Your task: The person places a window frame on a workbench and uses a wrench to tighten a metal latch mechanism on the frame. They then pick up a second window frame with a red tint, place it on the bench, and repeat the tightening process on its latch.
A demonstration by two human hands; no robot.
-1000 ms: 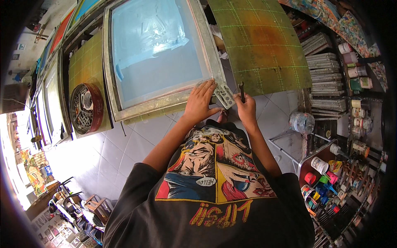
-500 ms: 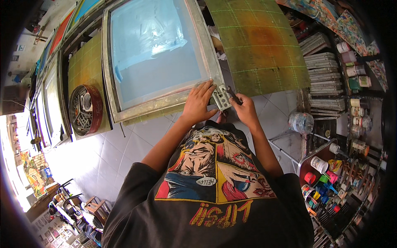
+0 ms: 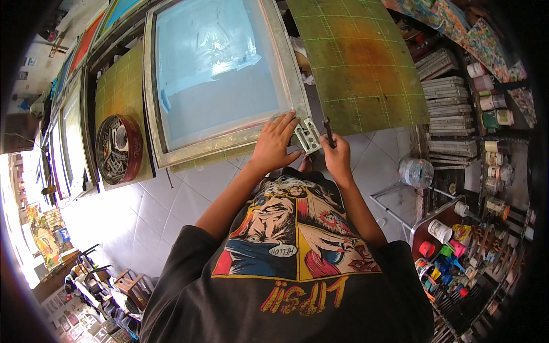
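Change since half a second ago: the left hand [image 3: 274,144] stays spread at the frame corner; the right hand [image 3: 337,154] has drawn in beside the metal clamp, its dark tool now standing more upright.
Left hand: fingers apart, laid flat on the lower right corner of the grey metal-framed printing screen with pale blue mesh [image 3: 220,68], fingertips touching the frame rail.
Clamp: a small perforated grey metal clamp plate [image 3: 307,135] sits just beyond the left fingertips, between the two hands, on the frame corner.
Right hand: fingers curled together around a thin dark rod-shaped tool [image 3: 328,129], which stands just beside the clamp plate.
Surface: a green gridded board with orange stains [image 3: 366,63] lies beyond the right fingers; a round red tin of small parts [image 3: 119,148] rests well left of the left hand on a similar green board.
Room: pale tiled floor [image 3: 143,200] lies under the arms; paint jars and stacked boards on shelves [image 3: 457,114] lie right of the right hand.
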